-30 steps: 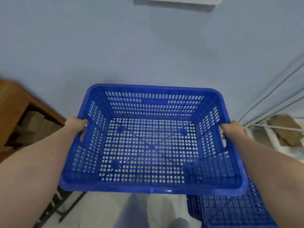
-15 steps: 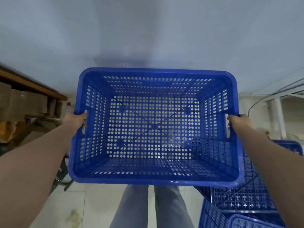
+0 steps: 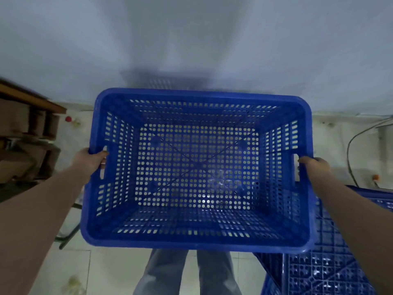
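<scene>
Head view: left hand (image 3: 90, 161) grips the left handle slot and right hand (image 3: 314, 168) the right slot of an empty blue perforated crate (image 3: 197, 237), held off the tiled floor (image 3: 114, 271). Stacked blue crates (image 3: 331, 267) sit just under its right edge; wooden shelf (image 3: 32, 99) stands well apart, left.

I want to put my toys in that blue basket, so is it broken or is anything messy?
The blue basket looks whole and empty, with the left hand and right hand gripping its side handles. The only mess is a yellowish stain on the floor tiles at lower left.
</scene>
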The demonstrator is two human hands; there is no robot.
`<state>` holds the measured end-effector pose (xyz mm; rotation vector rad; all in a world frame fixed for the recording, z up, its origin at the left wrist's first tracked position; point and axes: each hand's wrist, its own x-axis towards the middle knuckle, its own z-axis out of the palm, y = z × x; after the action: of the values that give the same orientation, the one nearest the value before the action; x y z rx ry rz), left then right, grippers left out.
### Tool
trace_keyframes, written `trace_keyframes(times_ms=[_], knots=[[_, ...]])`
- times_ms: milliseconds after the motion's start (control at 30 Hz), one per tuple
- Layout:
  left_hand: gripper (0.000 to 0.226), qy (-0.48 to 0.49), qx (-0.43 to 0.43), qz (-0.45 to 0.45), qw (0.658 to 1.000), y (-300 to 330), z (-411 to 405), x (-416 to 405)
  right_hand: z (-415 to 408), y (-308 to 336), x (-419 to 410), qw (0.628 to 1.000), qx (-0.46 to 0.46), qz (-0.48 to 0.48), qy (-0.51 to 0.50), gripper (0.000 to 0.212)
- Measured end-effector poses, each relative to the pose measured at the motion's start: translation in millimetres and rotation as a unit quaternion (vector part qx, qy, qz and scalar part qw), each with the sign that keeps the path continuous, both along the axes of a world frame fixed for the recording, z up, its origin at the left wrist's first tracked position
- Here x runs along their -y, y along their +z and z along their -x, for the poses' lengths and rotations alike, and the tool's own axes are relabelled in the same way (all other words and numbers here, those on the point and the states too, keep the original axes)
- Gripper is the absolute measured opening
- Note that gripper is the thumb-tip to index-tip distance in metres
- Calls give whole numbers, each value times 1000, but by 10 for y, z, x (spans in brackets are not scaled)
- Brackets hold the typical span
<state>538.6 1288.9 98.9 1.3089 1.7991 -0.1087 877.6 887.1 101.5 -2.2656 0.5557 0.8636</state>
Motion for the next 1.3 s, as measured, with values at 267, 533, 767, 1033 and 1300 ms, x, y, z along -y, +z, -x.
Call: trace_keyframes(times_ms=[267, 533, 767, 1033, 1300], knots=[[44, -21, -4, 15, 1000, -483, -262, -36, -275, -410, -64, 1000, -12, -10, -6, 25], [56, -22, 1, 37, 999, -833, -504, -112, -341, -881, -91, 1000, -23, 5, -6, 45], [60, -19, -11, 65, 998, -1124, -554, -139, -369, -1150, -188, 999, -36, -3, -19, 48], [62, 4, -3, 86, 996, -1297, -535, -248, -405, -1313, -381, 998, -43, -21, -33, 42], [51, 19, 24, 118, 993, -1396, -572, -320, -457, -1424, -505, 994, -59, -55, -75, 27]])
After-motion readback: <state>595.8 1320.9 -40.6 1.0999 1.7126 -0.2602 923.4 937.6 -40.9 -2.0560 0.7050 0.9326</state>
